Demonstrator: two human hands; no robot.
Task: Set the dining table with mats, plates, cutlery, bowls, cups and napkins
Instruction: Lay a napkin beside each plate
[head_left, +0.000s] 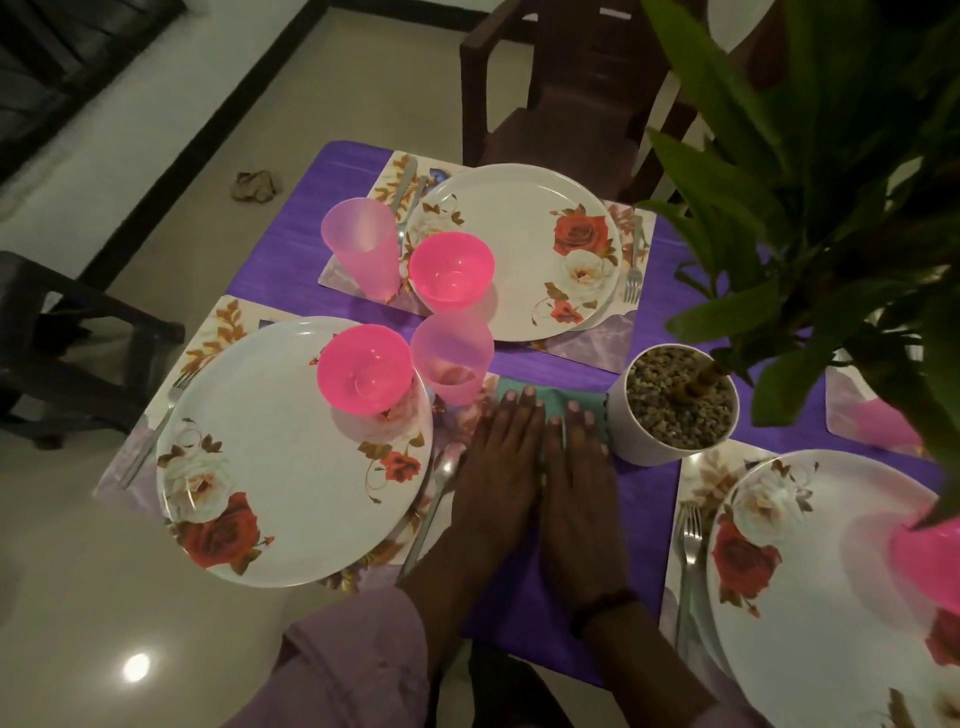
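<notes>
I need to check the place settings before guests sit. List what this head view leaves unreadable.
- Teal napkin: mostly covered by the left hand and right hand lying flat on it; its fold and full outline are hidden.
- Right plate: cut off by the frame edge, partly behind plant leaves.
- Far-right mat: leaves hide what stands on it.
- Spoon beside the near plate: partly under the left hand.

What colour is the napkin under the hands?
Teal green. The napkin shows best in the head view, peeking out beyond the fingertips.
</notes>
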